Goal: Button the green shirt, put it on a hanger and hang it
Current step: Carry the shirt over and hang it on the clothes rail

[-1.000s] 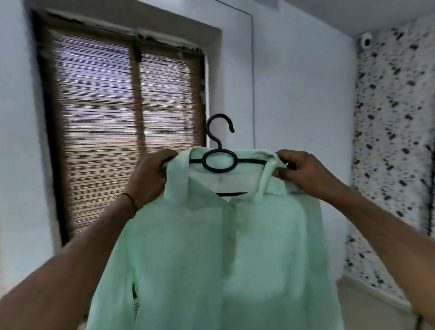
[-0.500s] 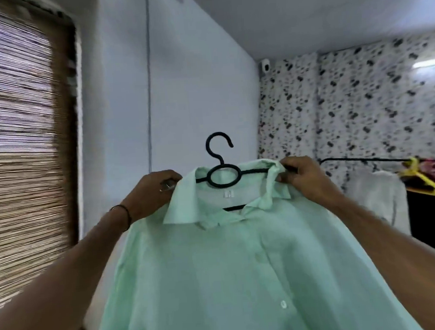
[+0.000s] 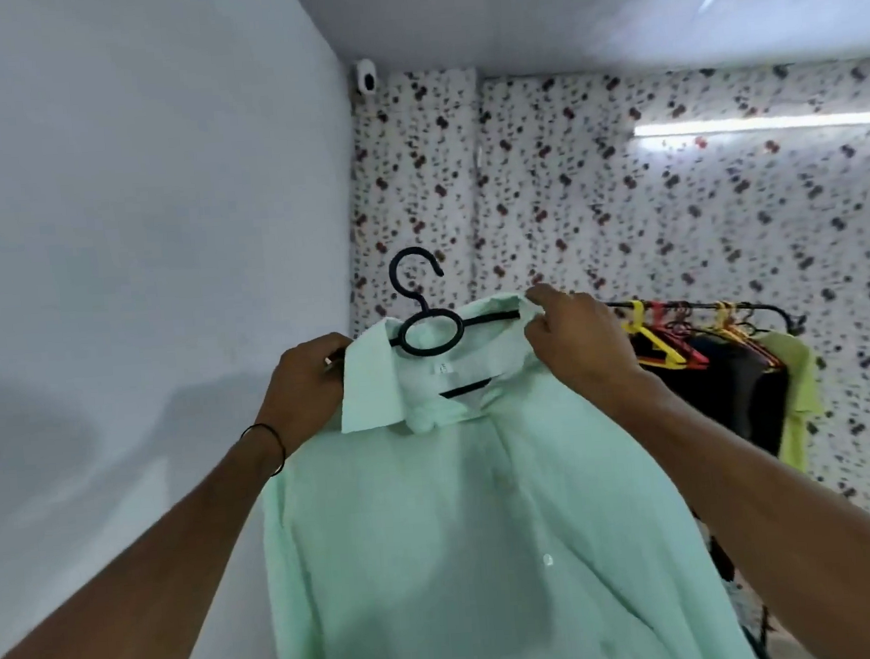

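Pale mint-green button-front cotton shirt (image 3: pixel 462 533) is already on the black plastic hanger with a round ring neck and open hook (image 3: pixel 425 325), held up in mid-air at chest height, not hung yet. Left hand (image 3: pixel 306 389) has its grip clamped on the left shoulder of the shirt and the hanger end under it; right hand (image 3: pixel 572 340) has its grip pinched shut on the right collar edge and the hanger arm there. Collar is closed at the top and one white button (image 3: pixel 548 559) shows lower on the placket; rest of the placket is too soft to check. Change from a second ago: the view has swung right, the bamboo window blind is gone from frame, and the black metal clothes rail (image 3: pixel 704 305) with yellow and red hangers (image 3: pixel 655 344), a dark garment (image 3: pixel 736 390) and a lime-yellow garment (image 3: pixel 798 396) is now behind the right hand, against the speckled wall covering (image 3: pixel 620 203). Both holds look unchanged, shirt carried level. Reads as: buttoning and hangering done, person has turned toward the rail, last step in hand is the hang. Hook points up and is free, well short of the rail. Next move likely needs a reach right and a lift so the hook clears the bar; free rail space looks to be at the left end. Risk: shirt shoulder slipping off once a hand lets go.
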